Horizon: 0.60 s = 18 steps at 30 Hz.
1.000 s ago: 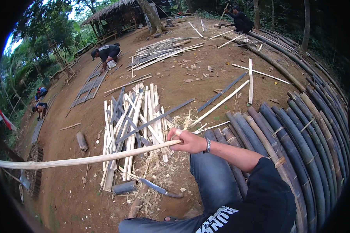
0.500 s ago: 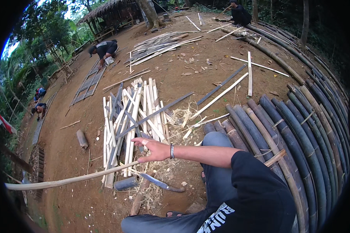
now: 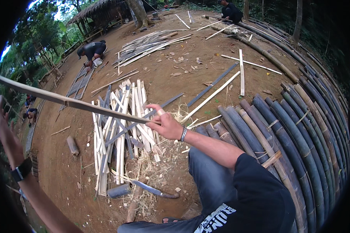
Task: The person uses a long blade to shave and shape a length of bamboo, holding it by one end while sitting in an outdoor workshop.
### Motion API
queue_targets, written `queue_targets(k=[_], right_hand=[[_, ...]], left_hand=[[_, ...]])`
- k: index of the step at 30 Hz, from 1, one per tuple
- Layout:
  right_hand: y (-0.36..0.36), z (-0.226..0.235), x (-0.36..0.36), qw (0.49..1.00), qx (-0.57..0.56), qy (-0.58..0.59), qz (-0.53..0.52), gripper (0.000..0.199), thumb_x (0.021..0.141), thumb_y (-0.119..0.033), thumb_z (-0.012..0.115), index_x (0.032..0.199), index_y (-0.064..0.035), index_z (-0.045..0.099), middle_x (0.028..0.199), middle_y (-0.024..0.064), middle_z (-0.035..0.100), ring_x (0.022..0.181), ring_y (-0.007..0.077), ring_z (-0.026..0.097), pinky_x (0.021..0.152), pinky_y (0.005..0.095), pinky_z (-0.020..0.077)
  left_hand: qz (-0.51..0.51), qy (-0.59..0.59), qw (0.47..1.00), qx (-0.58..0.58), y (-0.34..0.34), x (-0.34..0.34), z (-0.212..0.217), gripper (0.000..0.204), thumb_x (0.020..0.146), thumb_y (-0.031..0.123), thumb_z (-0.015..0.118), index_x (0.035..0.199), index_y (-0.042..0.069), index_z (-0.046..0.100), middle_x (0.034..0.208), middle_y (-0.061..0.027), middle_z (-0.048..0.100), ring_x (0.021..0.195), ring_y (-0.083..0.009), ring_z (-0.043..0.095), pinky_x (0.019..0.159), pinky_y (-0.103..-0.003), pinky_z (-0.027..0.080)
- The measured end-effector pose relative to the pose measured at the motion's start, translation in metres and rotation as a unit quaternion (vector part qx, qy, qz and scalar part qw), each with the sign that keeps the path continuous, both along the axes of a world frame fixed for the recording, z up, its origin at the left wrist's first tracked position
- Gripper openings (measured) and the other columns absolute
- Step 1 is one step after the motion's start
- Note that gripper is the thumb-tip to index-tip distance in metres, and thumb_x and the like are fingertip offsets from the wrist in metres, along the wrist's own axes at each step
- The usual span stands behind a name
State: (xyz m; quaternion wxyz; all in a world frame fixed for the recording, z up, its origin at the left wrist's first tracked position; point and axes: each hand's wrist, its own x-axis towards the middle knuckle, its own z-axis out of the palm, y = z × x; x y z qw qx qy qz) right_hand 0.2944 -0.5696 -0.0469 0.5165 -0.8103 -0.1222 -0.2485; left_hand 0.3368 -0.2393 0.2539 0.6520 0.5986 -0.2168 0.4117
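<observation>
A long bamboo strip (image 3: 101,110) slants across the view in the air, its right end pinched between the thumb and fingers of my right hand (image 3: 166,125). At the far left my left hand (image 3: 7,136) is raised below the strip's other end, fingers stretched and apart, not visibly touching it. Beneath the strip lies a loose pile of split bamboo slats (image 3: 122,134), pale and dark sides mixed. A machete (image 3: 151,188) with a brown handle lies nearer to me, across a wooden stick (image 3: 135,200), by a short dark bamboo piece (image 3: 119,191).
Stacked dark bamboo poles (image 3: 272,136) fill the right side beside my knee. Shavings (image 3: 148,174) litter the dirt. A short log (image 3: 73,146) lies left of the slats. One person (image 3: 92,50) bends over a slat frame; another (image 3: 232,13) sits at the back.
The strip has swung up from low at the left and now slopes down toward my right hand, which has risen rightward. My left hand has come into view. The view has shifted slightly.
</observation>
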Motion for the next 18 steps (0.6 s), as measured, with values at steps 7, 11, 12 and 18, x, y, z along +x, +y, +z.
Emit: queue_targets(k=[7, 11, 12, 18], right_hand=[[-0.102, -0.038, -0.040, 0.977, 0.003, 0.134, -0.166, 0.048, 0.089, -0.019, 0.059, 0.130, -0.0059, 0.040, 0.057, 0.0064, 0.062, 0.054, 0.0161, 0.064, 0.051, 0.0320, 0.0459], [-0.124, -0.084, -0.079, 0.932, 0.085, 0.278, -0.217, 0.052, 0.087, -0.013, 0.059, 0.133, -0.0037, 0.036, 0.062, 0.0063, 0.062, 0.048, 0.0122, 0.057, 0.043, 0.0288, 0.0431], [-0.136, -0.098, -0.087, 0.921, 0.114, 0.288, -0.236, 0.053, 0.087, -0.011, 0.059, 0.133, -0.0038, 0.035, 0.064, 0.0071, 0.062, 0.047, 0.0120, 0.055, 0.041, 0.0282, 0.0420], [-0.163, -0.149, -0.084, 0.875, 0.169, 0.292, -0.346, 0.064, 0.083, -0.007, 0.060, 0.136, -0.0026, 0.025, 0.068, 0.0096, 0.060, 0.048, 0.0132, 0.054, 0.038, 0.0272, 0.0411]], left_hand=[[-0.500, 0.165, 0.691, 0.495, -0.055, -0.166, -0.174, 0.029, 0.080, 0.013, 0.070, 0.105, 0.001, 0.062, 0.111, -0.0168, 0.059, 0.098, -0.0250, 0.059, 0.085, -0.036, 0.048], [-0.720, 0.037, 0.660, 0.212, -0.036, -0.223, -0.225, 0.021, 0.086, 0.023, 0.063, 0.095, 0.004, 0.063, 0.105, -0.0204, 0.058, 0.092, -0.0332, 0.059, 0.078, -0.044, 0.048], [-0.712, 0.023, 0.681, 0.170, -0.035, -0.231, -0.228, 0.024, 0.088, 0.027, 0.059, 0.099, 0.006, 0.062, 0.103, -0.0173, 0.058, 0.090, -0.0328, 0.059, 0.075, -0.046, 0.047], [-0.691, -0.030, 0.709, 0.137, -0.001, -0.328, -0.379, 0.047, 0.085, 0.042, 0.061, 0.118, 0.011, 0.047, 0.126, -0.0142, 0.041, 0.106, -0.0268, 0.047, 0.087, -0.044, 0.040]])
